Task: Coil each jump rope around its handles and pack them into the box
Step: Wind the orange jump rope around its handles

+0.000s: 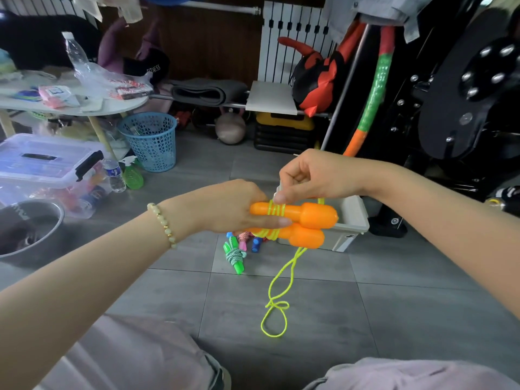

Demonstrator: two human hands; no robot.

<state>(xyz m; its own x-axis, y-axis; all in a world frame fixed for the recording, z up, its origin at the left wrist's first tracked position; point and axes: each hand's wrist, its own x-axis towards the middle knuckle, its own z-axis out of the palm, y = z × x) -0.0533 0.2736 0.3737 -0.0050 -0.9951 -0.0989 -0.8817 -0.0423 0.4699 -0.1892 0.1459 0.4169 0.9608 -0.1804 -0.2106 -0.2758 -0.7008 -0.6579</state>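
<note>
Two hands [225, 209], orange handles [306, 223], grey tile floor [394, 305]

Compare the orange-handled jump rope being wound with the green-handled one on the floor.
The orange-handled rope is held in the air by the left hand, while the green-handled rope lies on the floor. The orange one's thin yellow cord still trails loose; the green one's speckled cord is fully bundled. Both have paired plastic handles.

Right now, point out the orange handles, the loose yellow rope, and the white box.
orange handles [311, 216]: head view, thick end of the upper handle.
yellow rope [277, 280]: head view, hanging strand below the handles.
white box [353, 220]: head view, right wall near the rim.
</note>
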